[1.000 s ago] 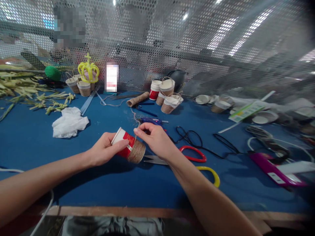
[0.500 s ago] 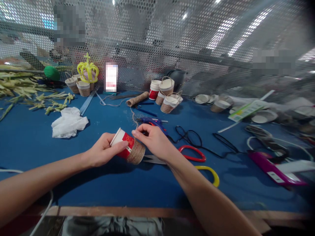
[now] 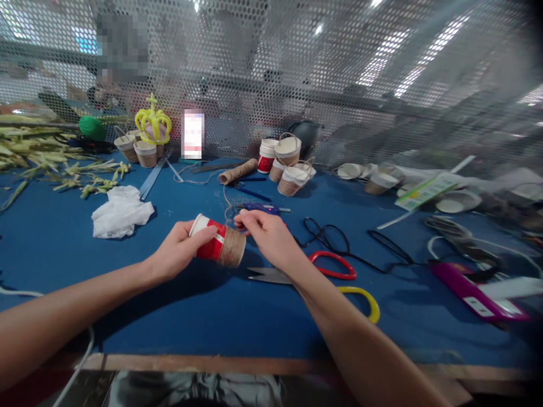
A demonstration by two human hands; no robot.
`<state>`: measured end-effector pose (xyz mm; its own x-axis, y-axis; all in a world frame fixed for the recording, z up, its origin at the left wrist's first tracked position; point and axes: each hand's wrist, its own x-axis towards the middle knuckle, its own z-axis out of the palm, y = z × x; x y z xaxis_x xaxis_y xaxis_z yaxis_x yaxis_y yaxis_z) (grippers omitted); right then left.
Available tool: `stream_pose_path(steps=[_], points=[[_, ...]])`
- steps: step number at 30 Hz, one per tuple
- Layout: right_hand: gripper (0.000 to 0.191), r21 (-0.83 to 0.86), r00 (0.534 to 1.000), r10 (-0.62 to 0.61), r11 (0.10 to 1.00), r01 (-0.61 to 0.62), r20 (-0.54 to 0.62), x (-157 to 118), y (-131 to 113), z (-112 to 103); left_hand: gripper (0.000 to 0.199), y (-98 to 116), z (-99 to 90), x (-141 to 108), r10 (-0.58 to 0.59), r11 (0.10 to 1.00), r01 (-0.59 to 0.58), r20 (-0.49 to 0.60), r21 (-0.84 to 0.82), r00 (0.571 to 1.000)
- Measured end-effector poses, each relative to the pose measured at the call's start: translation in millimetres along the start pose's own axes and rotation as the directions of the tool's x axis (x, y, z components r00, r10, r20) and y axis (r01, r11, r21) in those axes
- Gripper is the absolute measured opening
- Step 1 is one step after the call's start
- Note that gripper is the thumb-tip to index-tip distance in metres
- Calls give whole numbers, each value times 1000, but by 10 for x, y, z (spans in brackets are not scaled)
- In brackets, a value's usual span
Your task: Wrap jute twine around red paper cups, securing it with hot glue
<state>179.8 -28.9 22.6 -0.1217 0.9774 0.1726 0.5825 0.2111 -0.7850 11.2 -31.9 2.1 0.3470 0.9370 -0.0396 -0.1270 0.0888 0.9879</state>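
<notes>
My left hand (image 3: 176,249) is closed around a red and white paper cup (image 3: 207,251), held tilted over the table with its rim to the left. Brown twine (image 3: 232,247) is wound in rows around the cup's base end. Close to that end, my right hand (image 3: 271,237) has its fingertips pinched on the loose twine. The strand leads back to a roll of twine (image 3: 238,171). Behind the right fingers lies a blue glue gun (image 3: 259,208), partly hidden. Scissors (image 3: 271,275) with one red and one yellow handle lie partly under my right forearm.
Twine-wrapped cups (image 3: 291,180) stand beside stacked paper cups (image 3: 267,155) at the back. A crumpled white cloth (image 3: 122,213), dried husks (image 3: 34,147) and a yellow crown (image 3: 153,127) are on the left. To the right lie black cable (image 3: 326,237) and a purple power strip (image 3: 466,291).
The cup has turned to lie more level, its wrapped end rising slightly. My right hand has shifted a little to the right, away from the cup's middle.
</notes>
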Motion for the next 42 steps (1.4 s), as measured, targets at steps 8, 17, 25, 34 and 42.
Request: stream_pose_path(steps=[8, 17, 25, 34, 42], points=[[51, -62, 998, -40, 997, 43, 39, -132, -19, 126, 19, 34, 6, 100, -136, 979, 110, -145, -173, 980], [51, -24, 998, -45, 999, 47, 47, -127, 37, 185, 19, 93, 39, 42, -94, 993, 84, -130, -79, 987], [44, 44, 998, 2, 999, -5, 69, -132, -31, 179, 24, 1, -14, 46, 16, 1000, -17, -70, -14, 997], [41, -2, 994, -101, 995, 101, -28, -151, -77, 129, 25, 16, -49, 54, 39, 997, -39, 6, -63, 999], [38, -296, 888, -460, 848, 439, -3, -163, -129, 128, 19, 111, -126, 145, -134, 930, 156, 90, -332, 987]])
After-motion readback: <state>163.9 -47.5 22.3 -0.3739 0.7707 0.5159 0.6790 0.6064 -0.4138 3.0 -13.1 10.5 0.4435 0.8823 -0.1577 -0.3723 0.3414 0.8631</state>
